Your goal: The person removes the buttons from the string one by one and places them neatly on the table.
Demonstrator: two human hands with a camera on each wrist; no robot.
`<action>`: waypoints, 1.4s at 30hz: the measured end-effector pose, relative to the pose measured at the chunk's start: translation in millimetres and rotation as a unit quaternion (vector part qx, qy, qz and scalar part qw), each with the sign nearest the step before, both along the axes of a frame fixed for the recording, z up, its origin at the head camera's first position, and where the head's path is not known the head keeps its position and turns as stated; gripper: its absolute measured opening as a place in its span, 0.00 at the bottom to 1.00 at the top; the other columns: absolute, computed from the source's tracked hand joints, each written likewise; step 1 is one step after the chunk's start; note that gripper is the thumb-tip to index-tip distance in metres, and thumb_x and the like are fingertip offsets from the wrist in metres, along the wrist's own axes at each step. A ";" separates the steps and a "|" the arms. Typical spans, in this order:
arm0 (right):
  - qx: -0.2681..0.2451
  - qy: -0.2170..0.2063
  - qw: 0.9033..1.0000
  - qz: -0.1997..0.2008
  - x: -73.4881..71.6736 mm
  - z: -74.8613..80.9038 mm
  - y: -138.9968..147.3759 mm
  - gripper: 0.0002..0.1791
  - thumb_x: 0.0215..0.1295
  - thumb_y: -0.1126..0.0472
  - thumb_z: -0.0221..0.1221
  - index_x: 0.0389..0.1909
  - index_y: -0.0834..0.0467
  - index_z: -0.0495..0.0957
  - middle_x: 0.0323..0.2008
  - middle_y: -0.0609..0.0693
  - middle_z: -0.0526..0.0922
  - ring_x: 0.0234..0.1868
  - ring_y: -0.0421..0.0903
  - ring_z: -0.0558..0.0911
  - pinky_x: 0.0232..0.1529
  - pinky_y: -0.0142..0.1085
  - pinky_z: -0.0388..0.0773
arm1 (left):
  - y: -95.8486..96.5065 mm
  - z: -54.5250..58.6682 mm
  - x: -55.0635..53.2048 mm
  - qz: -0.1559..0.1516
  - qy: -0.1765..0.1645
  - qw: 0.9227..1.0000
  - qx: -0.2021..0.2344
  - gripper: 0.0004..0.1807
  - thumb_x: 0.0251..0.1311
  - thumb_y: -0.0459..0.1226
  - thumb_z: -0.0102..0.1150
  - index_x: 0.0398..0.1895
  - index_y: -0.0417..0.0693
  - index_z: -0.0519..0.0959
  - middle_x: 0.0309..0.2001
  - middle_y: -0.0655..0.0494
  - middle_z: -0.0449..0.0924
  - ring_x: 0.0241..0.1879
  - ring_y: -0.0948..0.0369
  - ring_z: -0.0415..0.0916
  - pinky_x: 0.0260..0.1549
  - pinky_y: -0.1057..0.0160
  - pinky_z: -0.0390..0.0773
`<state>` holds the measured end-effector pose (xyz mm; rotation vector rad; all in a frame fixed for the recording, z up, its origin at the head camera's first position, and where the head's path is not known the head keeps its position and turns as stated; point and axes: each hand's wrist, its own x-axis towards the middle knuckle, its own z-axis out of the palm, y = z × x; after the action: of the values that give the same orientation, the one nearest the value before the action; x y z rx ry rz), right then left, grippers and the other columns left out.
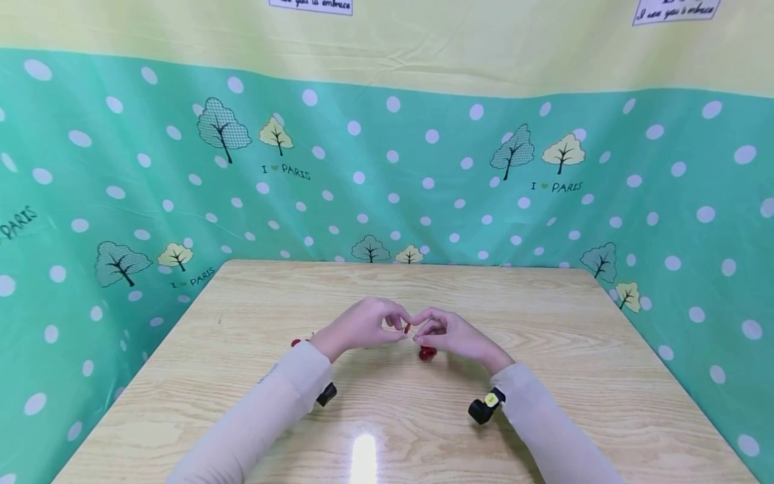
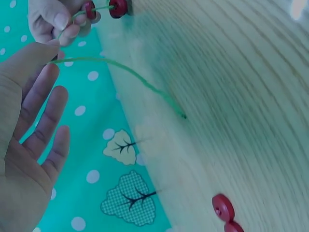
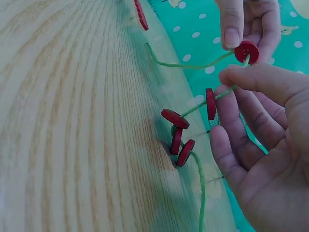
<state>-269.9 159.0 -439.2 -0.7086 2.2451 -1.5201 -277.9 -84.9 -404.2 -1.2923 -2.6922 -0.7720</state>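
Between thumb and forefinger my left hand (image 1: 365, 324) pinches a red button (image 3: 246, 51), through which a green cord (image 3: 202, 193) runs. Close beside it, my right hand (image 1: 456, 334) pinches the cord between thumb and forefinger. A second button (image 3: 210, 104) hangs on the cord by the right fingers, and several more red buttons (image 1: 427, 353) hang bunched lower down. Past the left hand, a free length of cord (image 2: 130, 70) curves down over the table to a dark tip. The left wrist view mostly hides the pinched button behind the left thumb.
A row of loose red buttons (image 3: 140, 14) lies on the wooden table (image 1: 254, 296), left of the hands; the left forearm partly covers it in the head view. A green dotted cloth (image 1: 387, 168) hangs behind the table. Each wrist wears a small black camera (image 1: 482, 411).
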 end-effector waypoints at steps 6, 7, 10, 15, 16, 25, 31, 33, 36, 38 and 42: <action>0.010 0.006 1.000 -0.012 2.2 1.7 -0.1 0.23 0.68 0.58 0.65 0.58 0.66 0.73 0.45 0.58 0.85 0.45 0.50 0.84 0.49 0.41 0.78 | -10.2 5.5 3.3 0.005 -0.007 1.000 -0.005 0.12 0.60 0.39 0.69 0.47 0.49 0.85 0.36 0.65 0.84 0.40 0.65 0.80 0.45 0.56 0.81; 0.012 0.008 1.000 -0.013 2.4 1.8 -0.1 0.22 0.68 0.58 0.65 0.57 0.66 0.74 0.45 0.57 0.85 0.45 0.49 0.83 0.48 0.41 0.78 | -12.2 6.4 4.0 0.005 -0.008 1.000 -0.003 0.12 0.60 0.39 0.69 0.47 0.49 0.85 0.37 0.64 0.84 0.40 0.63 0.81 0.45 0.55 0.81; 0.020 0.014 1.000 -0.016 3.0 1.8 0.1 0.19 0.69 0.57 0.64 0.54 0.65 0.77 0.43 0.54 0.85 0.45 0.48 0.82 0.48 0.42 0.78 | -17.9 8.5 5.2 0.007 -0.007 1.000 0.002 0.11 0.60 0.39 0.68 0.46 0.48 0.85 0.39 0.62 0.85 0.42 0.58 0.82 0.46 0.53 0.81; 0.029 0.018 0.999 -0.012 3.2 1.9 1.1 0.14 0.70 0.56 0.63 0.48 0.62 0.81 0.43 0.58 0.84 0.44 0.49 0.82 0.47 0.43 0.78 | -28.9 11.0 6.9 0.029 0.007 0.999 -0.010 0.12 0.60 0.40 0.68 0.46 0.50 0.85 0.40 0.64 0.86 0.43 0.60 0.82 0.46 0.57 0.80; 0.030 0.018 0.999 -0.011 3.1 1.9 1.4 0.14 0.70 0.56 0.63 0.48 0.61 0.82 0.44 0.59 0.84 0.43 0.49 0.82 0.47 0.43 0.78 | -31.5 11.7 7.4 0.034 0.009 0.999 -0.013 0.12 0.60 0.40 0.69 0.46 0.50 0.85 0.40 0.65 0.86 0.43 0.60 0.82 0.46 0.58 0.80; 0.029 0.009 0.999 -0.018 2.3 2.5 3.9 0.12 0.69 0.54 0.64 0.47 0.56 0.83 0.44 0.58 0.84 0.45 0.49 0.81 0.49 0.42 0.77 | -58.9 19.6 11.9 0.080 -0.004 0.996 -0.025 0.11 0.59 0.42 0.68 0.45 0.57 0.84 0.40 0.70 0.84 0.44 0.66 0.81 0.49 0.59 0.78; 0.030 0.014 0.999 -0.017 1.9 2.7 4.6 0.14 0.69 0.54 0.64 0.48 0.59 0.82 0.43 0.53 0.84 0.45 0.49 0.81 0.49 0.41 0.77 | -76.5 23.8 14.1 0.095 0.006 0.995 -0.032 0.10 0.59 0.41 0.69 0.44 0.57 0.84 0.41 0.69 0.83 0.44 0.65 0.81 0.48 0.57 0.79; 0.030 0.017 0.999 -0.016 2.1 2.7 4.4 0.15 0.70 0.54 0.64 0.49 0.61 0.82 0.43 0.52 0.84 0.45 0.48 0.81 0.48 0.40 0.77 | -80.8 24.4 14.7 0.099 0.005 0.995 -0.030 0.10 0.58 0.40 0.69 0.44 0.58 0.83 0.41 0.68 0.83 0.44 0.63 0.81 0.48 0.57 0.79; 0.029 0.017 0.999 -0.016 4.1 5.2 3.7 0.15 0.70 0.56 0.63 0.49 0.62 0.81 0.43 0.53 0.84 0.45 0.48 0.81 0.49 0.40 0.76 | -86.1 22.9 13.9 0.098 -0.007 0.995 -0.013 0.11 0.58 0.40 0.70 0.43 0.59 0.83 0.41 0.69 0.83 0.44 0.60 0.81 0.48 0.56 0.79; 0.027 0.016 0.999 -0.017 4.4 5.4 3.6 0.14 0.70 0.56 0.63 0.48 0.62 0.82 0.43 0.54 0.84 0.45 0.49 0.81 0.49 0.41 0.76 | -89.7 21.1 13.0 0.094 -0.019 0.995 0.006 0.10 0.58 0.39 0.70 0.43 0.59 0.84 0.40 0.69 0.83 0.43 0.58 0.82 0.47 0.56 0.79; 0.027 0.011 0.999 -0.015 2.5 2.8 4.2 0.15 0.70 0.55 0.63 0.49 0.61 0.82 0.44 0.58 0.84 0.46 0.49 0.81 0.49 0.41 0.76 | -96.0 18.0 12.1 0.088 -0.025 0.995 0.034 0.10 0.57 0.38 0.71 0.43 0.57 0.84 0.40 0.69 0.84 0.40 0.61 0.82 0.44 0.56 0.80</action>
<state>-267.4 163.2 -436.3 -0.6817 2.3139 -1.4671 -265.8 -180.8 -386.3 -1.0184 -2.7438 -0.8775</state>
